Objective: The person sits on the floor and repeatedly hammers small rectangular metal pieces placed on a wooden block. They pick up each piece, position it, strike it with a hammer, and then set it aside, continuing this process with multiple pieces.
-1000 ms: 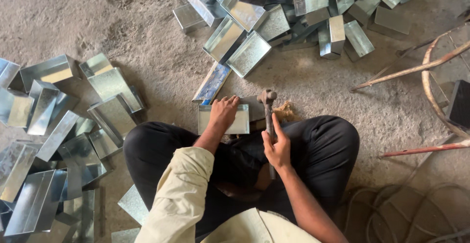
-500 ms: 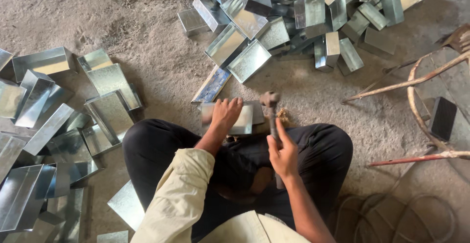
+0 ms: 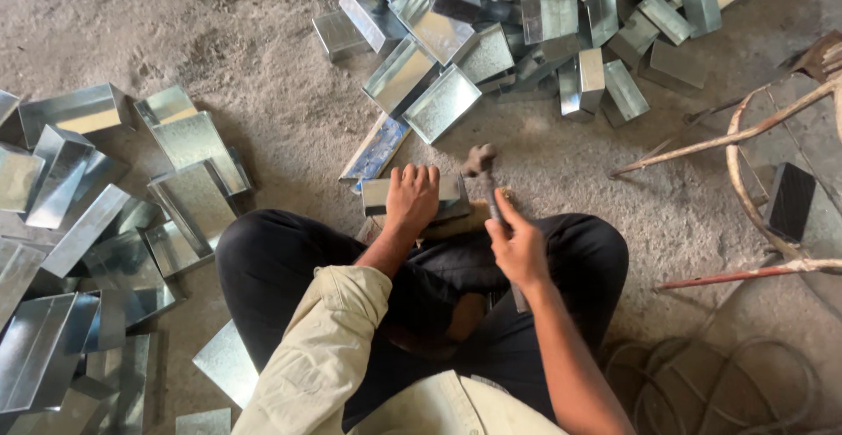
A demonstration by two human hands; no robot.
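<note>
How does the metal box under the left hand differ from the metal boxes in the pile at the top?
The metal box under the left hand lies alone between the person's knees, pressed flat by the left hand; the metal boxes in the pile lie loose, touched by no hand. The held box rests level, while the piled ones are tilted and overlap. The hammer in the right hand is close beside the held box only. All are shiny grey sheet metal.
</note>
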